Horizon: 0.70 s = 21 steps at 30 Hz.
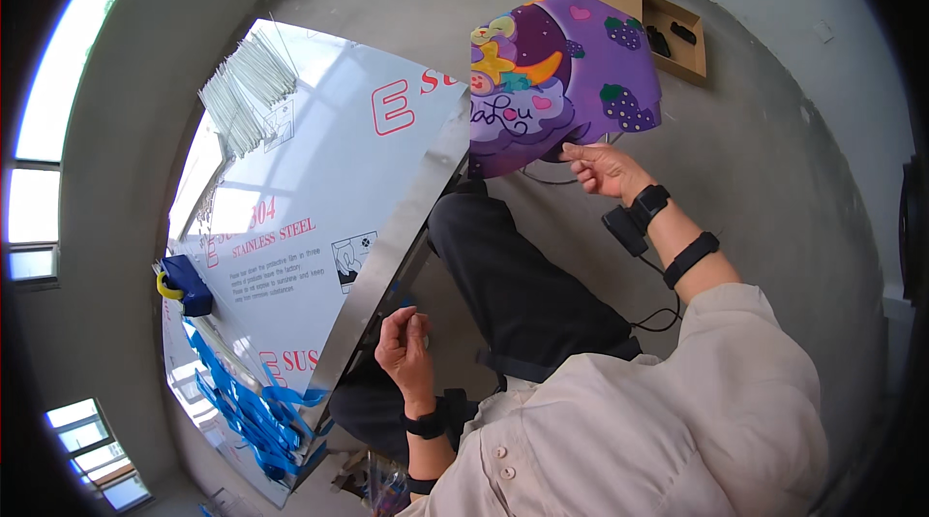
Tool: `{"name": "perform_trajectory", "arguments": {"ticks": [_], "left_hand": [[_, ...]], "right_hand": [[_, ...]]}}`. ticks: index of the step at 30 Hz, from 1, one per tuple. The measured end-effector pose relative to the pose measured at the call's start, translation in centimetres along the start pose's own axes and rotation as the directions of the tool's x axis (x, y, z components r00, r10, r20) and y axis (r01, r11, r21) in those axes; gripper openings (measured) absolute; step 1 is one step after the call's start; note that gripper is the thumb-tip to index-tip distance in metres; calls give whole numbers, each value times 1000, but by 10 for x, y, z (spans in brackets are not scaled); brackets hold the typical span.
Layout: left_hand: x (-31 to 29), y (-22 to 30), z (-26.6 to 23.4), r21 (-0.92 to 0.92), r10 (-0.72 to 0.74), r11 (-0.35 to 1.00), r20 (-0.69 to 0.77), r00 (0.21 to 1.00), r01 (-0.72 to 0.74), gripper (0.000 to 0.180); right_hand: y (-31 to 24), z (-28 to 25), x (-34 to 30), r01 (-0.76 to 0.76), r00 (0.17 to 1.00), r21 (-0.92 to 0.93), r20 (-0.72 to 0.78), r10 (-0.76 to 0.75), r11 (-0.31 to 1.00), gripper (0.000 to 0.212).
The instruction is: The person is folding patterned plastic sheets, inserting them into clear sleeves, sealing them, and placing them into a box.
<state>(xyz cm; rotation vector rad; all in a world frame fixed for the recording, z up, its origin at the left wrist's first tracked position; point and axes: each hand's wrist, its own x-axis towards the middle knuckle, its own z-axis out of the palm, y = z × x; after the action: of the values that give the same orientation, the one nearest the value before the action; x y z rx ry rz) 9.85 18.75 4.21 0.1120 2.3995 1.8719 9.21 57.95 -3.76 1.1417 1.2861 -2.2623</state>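
A purple printed sheet or bag [590, 62], with cartoon figures, hearts and berries, lies past my knees, with thin metal rods showing under it. My right hand [602, 170] is at its near edge, thumb and fingers pinched together. Whether the pinch holds that edge or something small is hard to see. Close to the table's near edge, my left hand [404, 352] is raised with its fingers curled and the thumb pressed against them. Anything inside those fingers is too small or hidden to name.
The film-covered steel table [339, 168] fills the left side. On it are a bundle of thin white sticks [250, 91], a blue block-shaped object [186, 287] beside a yellow ring, and tangled blue straps [247, 410]. An open cardboard box [689, 57] with black items sits on the floor.
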Motion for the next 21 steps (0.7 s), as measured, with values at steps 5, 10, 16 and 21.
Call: {"name": "perform_trajectory", "arguments": {"ticks": [5,10,16,21], "left_hand": [[32,31,34,242,42,965,256,966,-106,19],[84,47,66,-248,-106,958,157,982,143,37],[119,49,30,-535,-253,705,423,870,465,28],[92,44,-58,-379,-119,921,-48,992,92,21]], "right_hand": [[2,46,34,1,991,664,101,-91,747,19],[-9,115,-26,-53,874,508,440,-206,860,16],[11,184,-62,-69,772,321,617,-153,945,18],[11,192,-36,26,942,841,160,-295,541,17]]}}
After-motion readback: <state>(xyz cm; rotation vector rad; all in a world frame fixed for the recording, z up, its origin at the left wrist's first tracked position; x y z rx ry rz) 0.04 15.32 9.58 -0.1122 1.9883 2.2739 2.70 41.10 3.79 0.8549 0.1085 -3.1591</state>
